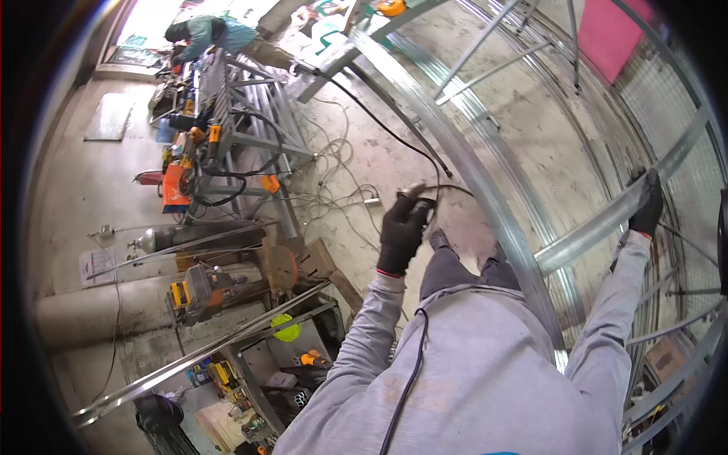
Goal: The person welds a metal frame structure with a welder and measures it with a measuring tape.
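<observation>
My left hand [402, 235], in a black glove, is closed in front of my legs around a dark handle-like tool [415, 196]. A black cable [453, 188] runs from beside it toward the metal frame; the tool's exact kind is hard to make out. My right hand [647, 206], also gloved in black, is wrapped round the outer end of a galvanized steel bar [591, 231]. That bar spans the large frame, meeting a long curved-looking rail [485, 178] near my right side. Parts of the fingers on both hands are hidden.
Loose cables [337, 178] lie across the floor between me and a metal rack [250, 144]. A chop saw [220, 288] and a tool bench [262, 371] stand at left. A gas cylinder [171, 239] lies near the wall. Another person [216, 34] bends over work at the far left.
</observation>
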The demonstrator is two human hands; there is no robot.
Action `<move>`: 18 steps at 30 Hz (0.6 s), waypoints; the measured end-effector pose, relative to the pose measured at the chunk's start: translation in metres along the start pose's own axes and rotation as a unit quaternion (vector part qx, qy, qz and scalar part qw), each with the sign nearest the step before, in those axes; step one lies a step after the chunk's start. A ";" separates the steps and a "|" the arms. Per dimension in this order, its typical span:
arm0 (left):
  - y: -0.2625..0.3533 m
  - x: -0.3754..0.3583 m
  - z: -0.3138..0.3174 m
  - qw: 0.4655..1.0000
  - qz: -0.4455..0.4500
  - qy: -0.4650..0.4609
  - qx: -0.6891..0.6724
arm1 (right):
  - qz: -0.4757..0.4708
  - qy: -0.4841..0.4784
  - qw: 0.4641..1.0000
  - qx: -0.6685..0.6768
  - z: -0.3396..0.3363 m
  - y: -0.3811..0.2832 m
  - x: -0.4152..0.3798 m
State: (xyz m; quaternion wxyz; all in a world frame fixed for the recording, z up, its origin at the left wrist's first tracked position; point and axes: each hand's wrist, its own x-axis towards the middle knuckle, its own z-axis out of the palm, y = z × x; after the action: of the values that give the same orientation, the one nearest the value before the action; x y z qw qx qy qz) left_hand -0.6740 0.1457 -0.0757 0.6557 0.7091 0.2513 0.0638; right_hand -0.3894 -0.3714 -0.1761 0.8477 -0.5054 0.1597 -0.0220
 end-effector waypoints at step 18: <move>0.055 0.042 -0.007 0.950 0.215 -0.020 0.225 | -0.103 0.008 0.992 -0.077 0.043 -0.014 -0.039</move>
State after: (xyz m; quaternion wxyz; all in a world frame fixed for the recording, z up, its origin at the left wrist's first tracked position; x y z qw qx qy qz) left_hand -0.6256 0.1701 -0.0321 0.4548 0.8766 0.0873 0.1307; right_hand -0.4118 -0.3343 -0.1360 0.7981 -0.5827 0.1150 -0.1015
